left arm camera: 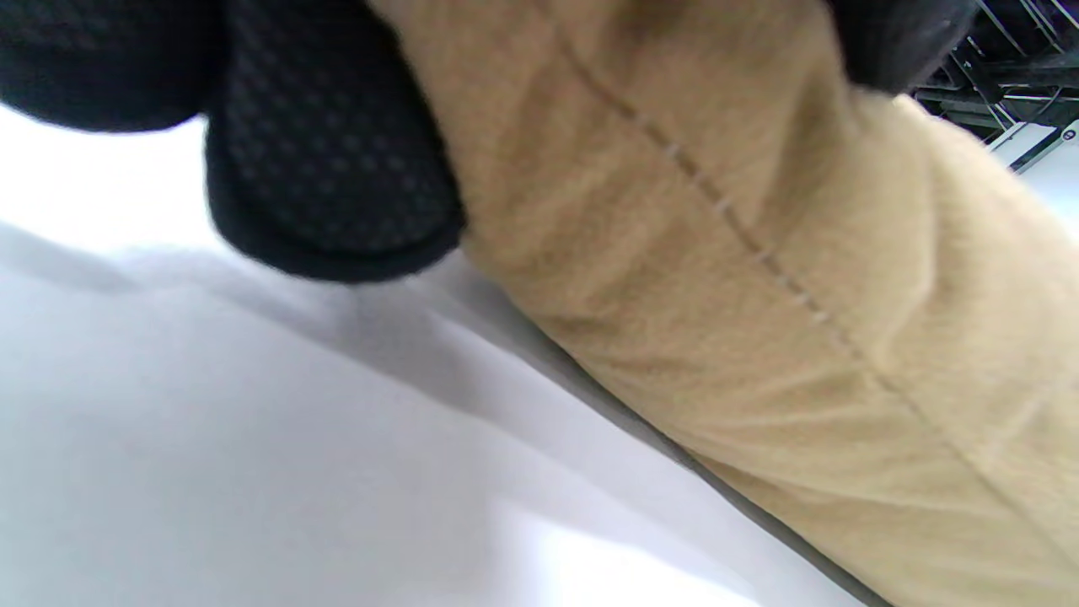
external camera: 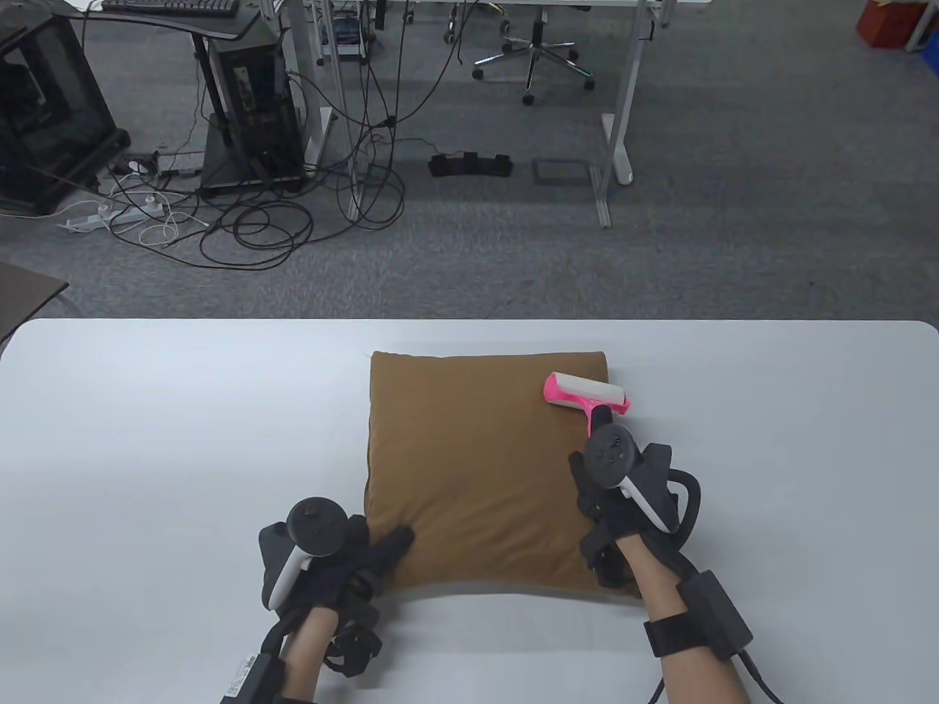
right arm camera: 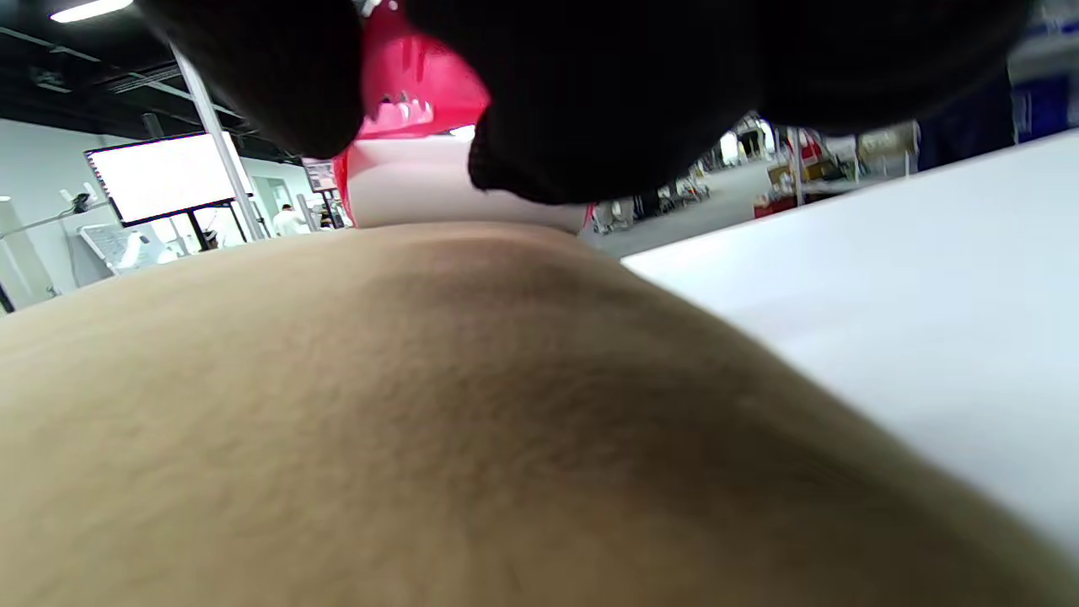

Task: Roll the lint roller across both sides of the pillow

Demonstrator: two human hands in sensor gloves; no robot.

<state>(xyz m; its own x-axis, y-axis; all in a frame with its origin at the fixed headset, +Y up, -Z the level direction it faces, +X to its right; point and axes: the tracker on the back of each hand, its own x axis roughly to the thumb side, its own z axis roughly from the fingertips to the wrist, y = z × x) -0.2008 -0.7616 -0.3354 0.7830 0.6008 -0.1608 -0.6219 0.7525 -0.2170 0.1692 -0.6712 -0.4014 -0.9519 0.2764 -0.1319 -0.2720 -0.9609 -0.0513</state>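
Note:
A brown square pillow lies flat on the white table. My right hand grips the handle of a pink lint roller, whose white roll rests on the pillow's far right part. In the right wrist view the roller shows past my dark fingers, above the pillow's surface. My left hand holds the pillow's near left corner, with fingers lying on top of it. In the left wrist view my fingertip is against the pillow's seamed edge.
The table's far edge drops to grey carpet. Beyond it stand desk legs, an office chair base, computer towers and loose cables.

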